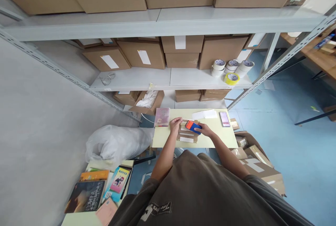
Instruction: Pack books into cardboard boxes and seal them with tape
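Observation:
My right hand [206,130] grips a blue-and-orange hand-held tool [192,126], its orange end pointing left. Below the tool lies a flat brown cardboard package [193,137] with white strips across it. At the package's upper left is my left hand [175,125], its fingers pinched together by the cardboard edge. What is between those fingertips is too small to make out. A pink-purple book [162,117] rests on the pale yellow table [217,138] left of my left hand. White paper [204,114] lies behind the tool.
A phone-like object [224,119] lies at the table's right. Metal shelves [136,77] behind carry cardboard boxes and tape rolls [231,78]. Bubble wrap [118,143] and a side table with books [86,196] are left; cartons [262,170] stand on the floor right.

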`<state>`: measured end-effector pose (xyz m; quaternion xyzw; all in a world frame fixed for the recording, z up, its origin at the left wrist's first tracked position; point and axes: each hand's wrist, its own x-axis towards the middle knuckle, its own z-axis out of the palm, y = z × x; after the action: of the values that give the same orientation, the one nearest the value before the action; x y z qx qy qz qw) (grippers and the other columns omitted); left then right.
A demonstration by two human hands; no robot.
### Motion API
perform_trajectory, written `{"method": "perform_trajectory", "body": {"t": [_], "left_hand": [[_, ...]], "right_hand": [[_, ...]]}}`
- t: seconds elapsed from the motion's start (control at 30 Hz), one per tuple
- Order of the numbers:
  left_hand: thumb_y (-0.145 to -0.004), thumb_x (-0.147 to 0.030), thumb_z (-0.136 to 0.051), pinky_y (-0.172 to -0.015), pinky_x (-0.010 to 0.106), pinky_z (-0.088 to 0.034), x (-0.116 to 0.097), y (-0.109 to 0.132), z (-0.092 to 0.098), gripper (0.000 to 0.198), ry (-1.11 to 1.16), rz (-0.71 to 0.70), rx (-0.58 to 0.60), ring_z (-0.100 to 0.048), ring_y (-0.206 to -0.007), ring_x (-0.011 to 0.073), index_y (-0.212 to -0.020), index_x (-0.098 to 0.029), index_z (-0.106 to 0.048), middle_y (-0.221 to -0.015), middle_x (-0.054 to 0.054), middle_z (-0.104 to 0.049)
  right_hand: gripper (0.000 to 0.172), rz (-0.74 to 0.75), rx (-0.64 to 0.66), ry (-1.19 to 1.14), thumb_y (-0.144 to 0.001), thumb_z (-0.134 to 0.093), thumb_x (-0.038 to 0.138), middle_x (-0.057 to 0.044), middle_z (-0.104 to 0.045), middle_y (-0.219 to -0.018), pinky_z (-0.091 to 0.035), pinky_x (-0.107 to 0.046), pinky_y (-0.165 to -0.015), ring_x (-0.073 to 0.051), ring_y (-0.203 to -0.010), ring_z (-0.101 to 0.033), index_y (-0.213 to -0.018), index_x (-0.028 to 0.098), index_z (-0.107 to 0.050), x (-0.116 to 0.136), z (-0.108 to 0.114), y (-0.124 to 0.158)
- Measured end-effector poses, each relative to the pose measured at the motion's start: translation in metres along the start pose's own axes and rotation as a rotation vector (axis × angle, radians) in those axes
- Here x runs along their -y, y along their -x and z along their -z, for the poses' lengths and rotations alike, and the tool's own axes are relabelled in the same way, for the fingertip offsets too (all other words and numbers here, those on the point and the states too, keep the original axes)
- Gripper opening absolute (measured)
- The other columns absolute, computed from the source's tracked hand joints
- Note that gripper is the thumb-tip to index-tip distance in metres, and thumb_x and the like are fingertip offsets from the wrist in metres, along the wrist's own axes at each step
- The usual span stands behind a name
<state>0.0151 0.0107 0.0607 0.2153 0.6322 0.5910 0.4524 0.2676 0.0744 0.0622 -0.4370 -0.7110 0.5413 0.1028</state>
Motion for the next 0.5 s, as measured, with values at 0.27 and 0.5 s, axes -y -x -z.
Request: {"method": "perform_trajectory", "body": {"t": [0.27, 0.5], "left_hand": [[-0.078, -0.039, -0.081, -0.094, 0.042, -0.061, 0.020, -0.011, 0.013, 0.035, -0.002, 0.048, -0.285, -0.077, -0.098, 0.0276, -0.105, -0.016, -0.084, -0.096, 0.011, -0.083], [-0.080, -0.034, -0.076, -0.090, 0.042, -0.063, 0.029, -0.026, 0.039, 0.031, 0.003, 0.075, -0.482, -0.077, -0.101, 0.0278, -0.104, -0.015, -0.082, -0.099, 0.012, -0.083]], "right_hand": [[0.054, -0.066, -0.038, 0.128, -0.075, -0.073, 0.074, -0.002, -0.069, -0.071, -0.047, -0.028, -0.063, -0.020, -0.071, -0.063, -0.076, 0.020, -0.070, 0.014, 0.016, -0.009], [0.048, -0.066, -0.018, 0.232, -0.073, -0.077, 0.069, -0.002, -0.070, -0.072, -0.046, -0.028, -0.062, -0.019, -0.067, -0.061, -0.074, 0.022, -0.071, 0.017, 0.024, -0.011]]}}
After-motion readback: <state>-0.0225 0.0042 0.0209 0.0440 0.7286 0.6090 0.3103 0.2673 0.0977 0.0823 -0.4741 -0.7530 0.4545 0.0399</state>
